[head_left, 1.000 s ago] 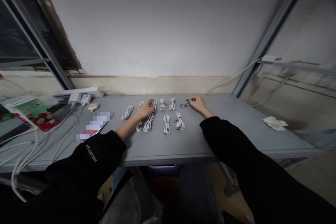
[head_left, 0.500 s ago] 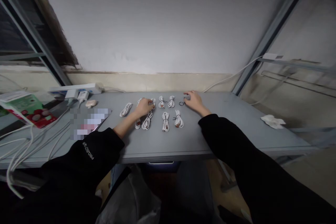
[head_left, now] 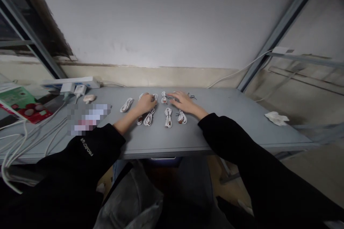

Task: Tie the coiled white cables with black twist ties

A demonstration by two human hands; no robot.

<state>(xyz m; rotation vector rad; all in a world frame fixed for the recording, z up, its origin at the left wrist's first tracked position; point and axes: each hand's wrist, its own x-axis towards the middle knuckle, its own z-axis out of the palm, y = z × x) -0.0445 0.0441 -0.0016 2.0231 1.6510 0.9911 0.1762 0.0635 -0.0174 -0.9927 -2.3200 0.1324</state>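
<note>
My left hand (head_left: pixel 145 104) lies over the back left cables with its fingers curled against a coiled white cable (head_left: pixel 155 97), hiding part of it. A second coil (head_left: pixel 141 96) shows behind that hand, and two more (head_left: pixel 148 118) lie in front of it. My right hand (head_left: pixel 185 102) is open, fingers stretched left over a mostly covered coil. Just left of its fingertips is a coil with a black tie (head_left: pixel 164 97). Nearer me are two more coils, one upright (head_left: pixel 168 117) and one tied (head_left: pixel 182 117). Loose black ties (head_left: pixel 191 96) lie behind the right hand.
Farther left lie a separate white coil (head_left: pixel 126 105), a phone-like object blurred out (head_left: pixel 90 118), a small pale case (head_left: pixel 89 98) and a power strip with chargers (head_left: pixel 90 82). A crumpled tissue (head_left: pixel 276 118) is at the right on the grey table (head_left: pixel 233 128).
My right hand has moved left from the black ties to over the back right coil. The ties now show behind it. My left hand stays about where it was; the whole view has shifted slightly.
</note>
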